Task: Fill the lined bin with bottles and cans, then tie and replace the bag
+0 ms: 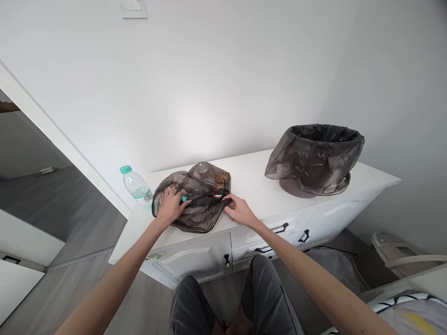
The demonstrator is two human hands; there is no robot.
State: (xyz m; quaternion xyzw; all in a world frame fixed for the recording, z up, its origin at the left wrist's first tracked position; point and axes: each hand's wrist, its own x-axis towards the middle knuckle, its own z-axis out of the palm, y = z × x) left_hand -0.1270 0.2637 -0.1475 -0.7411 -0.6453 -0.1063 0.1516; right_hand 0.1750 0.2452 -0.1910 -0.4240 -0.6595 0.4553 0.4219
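Note:
A thin dark see-through trash bag [199, 204] lies on the white cabinet top [251, 184], with a clear bottle and other rubbish showing through it. My left hand [170, 206] rests on the bag's left side, fingers curled into the plastic next to a small teal cap. My right hand [239, 210] presses on the bag's right edge, fingers pinching the plastic.
A clear water bottle with a teal cap [137, 186] stands left of the bag. A bin lined with a dark bag [316, 158] stands at the right of the cabinet top. Drawers with black handles [279, 229] face my knees. A white wall rises behind.

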